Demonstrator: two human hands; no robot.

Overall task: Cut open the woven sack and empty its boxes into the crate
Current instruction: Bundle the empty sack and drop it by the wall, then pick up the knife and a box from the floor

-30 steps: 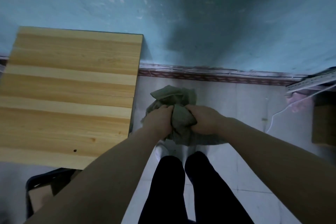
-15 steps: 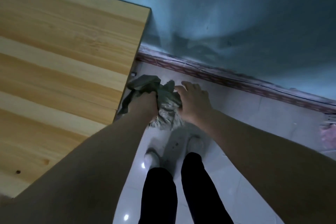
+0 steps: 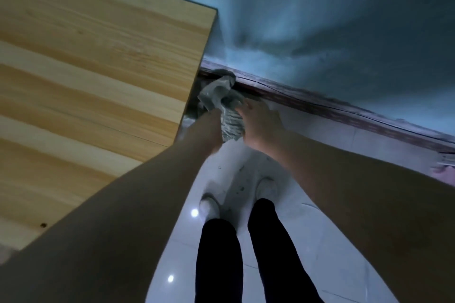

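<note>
Beside the right-hand edge of the wooden tabletop (image 3: 93, 76), close to its far corner, both bare hands meet on a crumpled grey-green woven sack (image 3: 221, 103). The left hand (image 3: 211, 128) is mostly hidden behind its own forearm; it seems to be closed on the bunched cloth, though the fingers cannot be seen. The right hand (image 3: 261, 123) lies against the sack's right side with its fingers spread and only loosely curled, touching the fabric rather than clenching it. The sack is wadded into a small bundle, its upper folds rising above the hands toward the dark red skirting strip (image 3: 320, 106) at the foot of the blue wall (image 3: 320, 19), its lower end hanging between the two wrists. It is held up off the white tiled floor (image 3: 307, 241), just off the table's edge and not resting on the wood. Below the arms, two legs in black trousers (image 3: 221, 258) end in white shoes (image 3: 267, 187) standing on the tiles.
</note>
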